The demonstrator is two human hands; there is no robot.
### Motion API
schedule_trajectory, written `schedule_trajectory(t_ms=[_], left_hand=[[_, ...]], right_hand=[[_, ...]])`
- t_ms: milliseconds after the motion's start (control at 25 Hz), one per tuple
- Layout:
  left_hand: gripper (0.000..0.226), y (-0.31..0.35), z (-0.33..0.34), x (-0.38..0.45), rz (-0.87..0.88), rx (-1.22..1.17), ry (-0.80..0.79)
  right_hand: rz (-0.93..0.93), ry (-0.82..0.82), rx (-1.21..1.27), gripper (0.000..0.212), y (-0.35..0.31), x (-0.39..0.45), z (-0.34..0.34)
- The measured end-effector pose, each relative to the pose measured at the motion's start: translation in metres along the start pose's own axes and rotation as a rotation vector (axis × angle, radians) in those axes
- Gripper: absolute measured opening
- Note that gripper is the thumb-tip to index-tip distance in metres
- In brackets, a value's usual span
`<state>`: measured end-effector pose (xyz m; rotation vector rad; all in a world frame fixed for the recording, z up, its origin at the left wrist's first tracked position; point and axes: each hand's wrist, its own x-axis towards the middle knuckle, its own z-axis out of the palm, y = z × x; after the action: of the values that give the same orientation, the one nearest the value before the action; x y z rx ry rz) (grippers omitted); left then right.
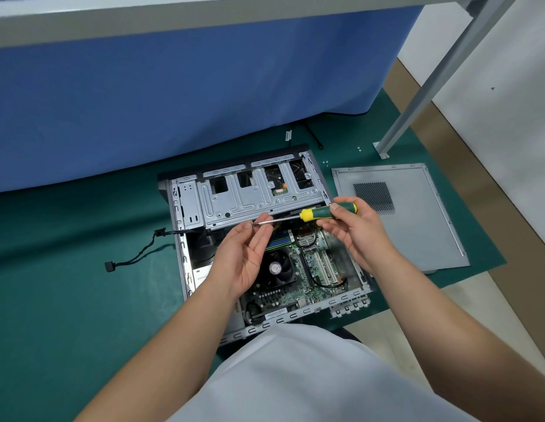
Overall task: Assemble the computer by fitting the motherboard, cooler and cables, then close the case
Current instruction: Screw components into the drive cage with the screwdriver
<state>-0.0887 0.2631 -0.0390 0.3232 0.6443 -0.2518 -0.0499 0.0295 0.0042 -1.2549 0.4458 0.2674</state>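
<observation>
Screwdriver (pixel 307 215) lies level between both hands, its long axis running left to right above the open case (pixel 186 239). Right hand (pixel 355 231) wraps the ribbed green-and-yellow handle; left hand (pixel 248 254), palm up, pinches the thin steel tip, perhaps seating a screw too small to tell. Motherboard (pixel 304 269) with its black finned cooler (pixel 278 268) sits directly beneath the grip, nearer the left hand. Flat grey side panel (pixel 417 226) lies beyond the right hand.

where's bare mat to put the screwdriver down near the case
Bare green mat left of the case, below the loose black cable. A narrower strip lies between the case and the side panel. Crowded: inside the case, and near the small screws behind it.
</observation>
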Motion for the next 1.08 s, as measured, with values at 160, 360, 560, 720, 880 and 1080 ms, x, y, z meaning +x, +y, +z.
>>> schedule_trajectory(t_ms=[160,360,560,720,880,1080], left_hand=[[0.021,-0.001,-0.002,0.001,0.015,0.019,0.024],[0.019,-0.003,-0.002,0.001,0.027,0.05,0.045],[0.029,-0.005,-0.001,0.001,0.019,0.083,0.096],[0.03,-0.008,0.001,0.002,0.033,0.123,0.151],[0.033,-0.007,0.002,0.002,0.01,0.117,0.164],[0.034,-0.006,-0.001,-0.001,-0.027,0.089,0.108]], right_hand=[[0.0,-0.008,-0.014,0.027,0.001,0.0,0.0],[-0.005,-0.044,-0.013,0.032,0.001,-0.001,-0.003],[-0.036,-0.092,-0.031,0.037,0.0,-0.004,-0.007],[-0.073,-0.13,-0.095,0.029,0.0,-0.006,-0.009],[-0.115,-0.162,-0.119,0.024,-0.001,-0.009,-0.01],[-0.162,-0.173,-0.171,0.02,-0.003,-0.011,-0.01]])
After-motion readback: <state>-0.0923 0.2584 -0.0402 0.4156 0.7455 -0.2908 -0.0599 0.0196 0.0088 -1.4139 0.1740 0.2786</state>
